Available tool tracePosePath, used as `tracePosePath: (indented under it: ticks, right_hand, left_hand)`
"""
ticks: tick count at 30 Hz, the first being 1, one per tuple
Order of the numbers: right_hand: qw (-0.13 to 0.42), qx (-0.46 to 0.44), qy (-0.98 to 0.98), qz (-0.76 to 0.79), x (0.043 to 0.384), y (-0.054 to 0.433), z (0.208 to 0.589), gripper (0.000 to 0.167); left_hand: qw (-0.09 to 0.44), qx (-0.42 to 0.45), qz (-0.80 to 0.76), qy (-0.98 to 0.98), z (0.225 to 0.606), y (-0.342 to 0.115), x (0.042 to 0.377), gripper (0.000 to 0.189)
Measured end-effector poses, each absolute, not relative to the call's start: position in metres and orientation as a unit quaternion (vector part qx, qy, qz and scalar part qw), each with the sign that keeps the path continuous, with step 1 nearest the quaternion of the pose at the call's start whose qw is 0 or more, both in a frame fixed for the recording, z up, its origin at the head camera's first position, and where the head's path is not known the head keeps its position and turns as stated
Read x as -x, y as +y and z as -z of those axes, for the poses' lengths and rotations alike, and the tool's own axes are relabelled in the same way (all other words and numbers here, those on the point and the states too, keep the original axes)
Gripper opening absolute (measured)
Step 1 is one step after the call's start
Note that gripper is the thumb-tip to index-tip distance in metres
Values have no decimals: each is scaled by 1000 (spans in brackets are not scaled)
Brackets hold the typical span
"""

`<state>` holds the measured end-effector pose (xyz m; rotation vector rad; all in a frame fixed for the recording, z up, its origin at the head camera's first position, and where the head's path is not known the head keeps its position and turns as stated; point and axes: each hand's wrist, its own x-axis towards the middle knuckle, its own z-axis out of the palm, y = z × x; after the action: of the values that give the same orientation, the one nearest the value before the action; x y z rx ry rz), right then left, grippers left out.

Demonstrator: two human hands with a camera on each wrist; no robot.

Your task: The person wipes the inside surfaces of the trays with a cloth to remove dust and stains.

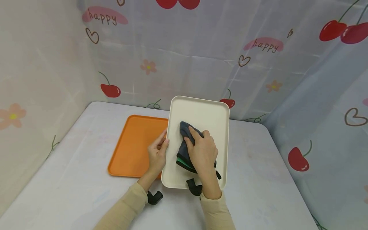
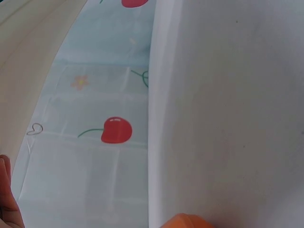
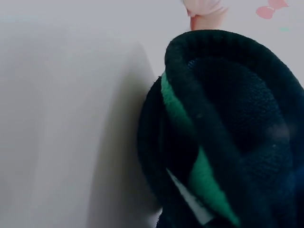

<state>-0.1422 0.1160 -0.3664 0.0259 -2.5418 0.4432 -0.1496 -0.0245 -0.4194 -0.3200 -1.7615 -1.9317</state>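
Sleeves of matte beige fabric come nearest, at seven and between five and six o'clock from the cream tray's centre, with curved black wrist fittings by the cuffs. The right hand pinches a folded cloth between thumb and fingers, near the tray's middle. That cloth looks plush and limp, blue-grey on one face and green on another, with a thick black bound edge; it should weigh little, squash readily and suit a grip on its bunched folds. A white strip shows inside it in the right wrist view, perhaps a label. Under it, the cream tray is a smooth, round-cornered rectangle with a low raised rim, seemingly lifted and tipped toward the wearer. The left hand pinches its rim at nine o'clock. Probably light, stiff plastic, it may slip on its flat face, so the rim is the surer hold. Partly behind it, at nine o'clock, an orange tray of similar shape lies flat on the white-covered counter. Farthest, toward twelve, hangs a creased, thin, cherry-printed curtain.
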Motion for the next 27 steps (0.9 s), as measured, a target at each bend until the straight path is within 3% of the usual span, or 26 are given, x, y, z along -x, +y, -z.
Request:
tracePosePath:
  ticks: [27]
  right_hand:
    - [244, 107, -951, -154, 134, 170, 365, 41]
  left_hand:
    - [256, 110, 712, -644, 415, -32, 150, 35]
